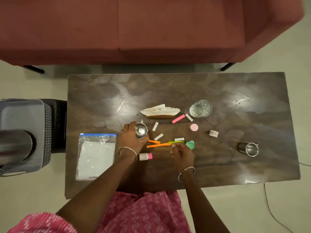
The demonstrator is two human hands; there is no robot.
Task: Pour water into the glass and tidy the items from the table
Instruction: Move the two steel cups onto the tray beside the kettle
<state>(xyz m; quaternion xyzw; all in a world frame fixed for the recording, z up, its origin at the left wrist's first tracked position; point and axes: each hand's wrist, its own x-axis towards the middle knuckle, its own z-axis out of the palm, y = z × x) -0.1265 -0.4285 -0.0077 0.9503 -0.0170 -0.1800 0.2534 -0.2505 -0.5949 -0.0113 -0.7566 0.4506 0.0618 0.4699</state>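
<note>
Glass (200,108): upright, holds water, far side of table (185,88), right of centre. Just beside it: pink strip (178,118) and a white tube (189,117).

Left hand (130,138): fingers curled round small steel cup (141,131), mid-table, cup mouth facing up.

Right hand (182,153): fingers curled, tips pinching one end of green strip (176,142). Orange strips (158,145) lie between the hands.

Small bottle (145,156) on its side near left wrist. Zip bag (96,155) flat at table's left edge. Steel tumbler (249,148) tipped over, well apart to the right.
</note>
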